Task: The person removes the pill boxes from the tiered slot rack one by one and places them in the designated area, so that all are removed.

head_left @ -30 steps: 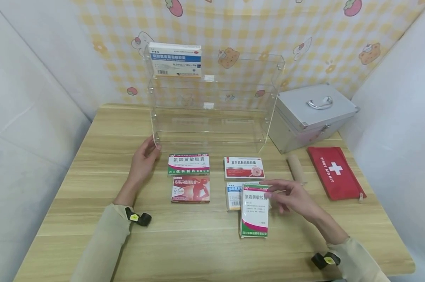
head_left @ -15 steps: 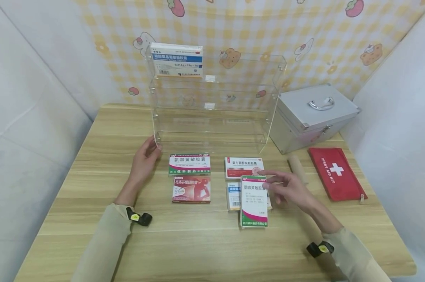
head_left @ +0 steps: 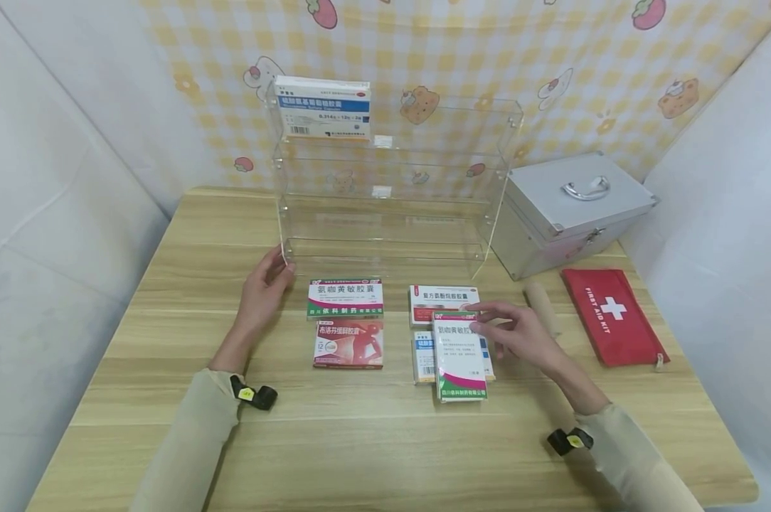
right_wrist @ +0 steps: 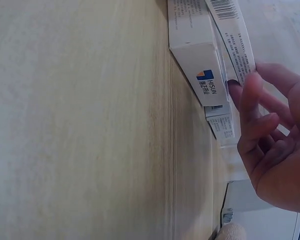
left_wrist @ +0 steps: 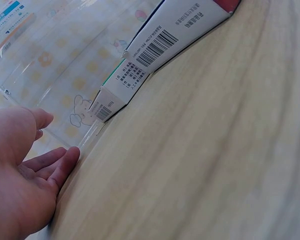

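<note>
My right hand (head_left: 513, 331) pinches a white, green and magenta medicine box (head_left: 460, 355) by its upper right corner. In the right wrist view that box (right_wrist: 235, 37) tilts over a white box with HISUN print (right_wrist: 202, 75). From above it overlaps this blue-and-white capsule box (head_left: 424, 358) and the lower edge of a red-and-white capsule box (head_left: 443, 299). My left hand (head_left: 262, 288) grips the lower left corner of a clear acrylic tiered rack (head_left: 385, 249), thumb at the front. Near it lie another green-and-magenta box (head_left: 345, 299) and a red ibuprofen box (head_left: 348, 344).
A blue-and-white box (head_left: 324, 110) stands on the rack's top tier, left side. To the right are a silver metal case (head_left: 571, 213), a beige roll (head_left: 540, 306) and a red first aid pouch (head_left: 612, 316). A wooden table (head_left: 360, 448) carries everything.
My right hand has moved the green-and-magenta box away from me, up toward the red-and-white box, so it covers more of the boxes beneath. The left hand stays at the rack corner.
</note>
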`<state>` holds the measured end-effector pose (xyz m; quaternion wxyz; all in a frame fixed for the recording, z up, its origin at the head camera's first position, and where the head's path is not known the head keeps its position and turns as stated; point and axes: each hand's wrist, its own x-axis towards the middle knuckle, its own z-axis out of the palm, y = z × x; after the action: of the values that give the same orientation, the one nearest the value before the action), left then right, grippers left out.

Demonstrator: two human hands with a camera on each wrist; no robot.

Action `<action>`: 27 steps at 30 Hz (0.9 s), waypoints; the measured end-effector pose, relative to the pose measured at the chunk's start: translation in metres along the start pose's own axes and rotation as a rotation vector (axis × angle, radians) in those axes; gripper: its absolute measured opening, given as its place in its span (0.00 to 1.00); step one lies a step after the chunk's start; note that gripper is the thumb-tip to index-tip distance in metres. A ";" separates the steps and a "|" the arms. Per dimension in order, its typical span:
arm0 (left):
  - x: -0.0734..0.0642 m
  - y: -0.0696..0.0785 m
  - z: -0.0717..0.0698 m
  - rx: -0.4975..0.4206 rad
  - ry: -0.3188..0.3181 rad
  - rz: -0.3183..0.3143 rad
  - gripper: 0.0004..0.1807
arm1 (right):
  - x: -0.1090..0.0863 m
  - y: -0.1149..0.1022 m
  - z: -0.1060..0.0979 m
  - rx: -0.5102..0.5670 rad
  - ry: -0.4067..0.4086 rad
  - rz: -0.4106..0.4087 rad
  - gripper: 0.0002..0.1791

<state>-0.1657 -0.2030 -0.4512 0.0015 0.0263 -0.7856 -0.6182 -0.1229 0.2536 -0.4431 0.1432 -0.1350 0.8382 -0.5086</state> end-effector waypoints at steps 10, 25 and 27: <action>0.011 -0.022 -0.001 -0.008 0.007 0.011 0.29 | 0.003 0.000 0.004 -0.039 0.034 -0.041 0.18; 0.015 -0.034 0.000 0.030 0.024 0.022 0.29 | 0.004 0.003 0.002 -0.028 0.054 -0.035 0.18; 0.012 -0.026 -0.001 0.015 0.014 0.009 0.29 | 0.002 -0.005 0.001 -0.013 0.064 -0.037 0.17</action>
<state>-0.1767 -0.2103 -0.4770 0.0095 0.0274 -0.7903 -0.6120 -0.1245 0.2501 -0.4395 0.1059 -0.1350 0.8432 -0.5095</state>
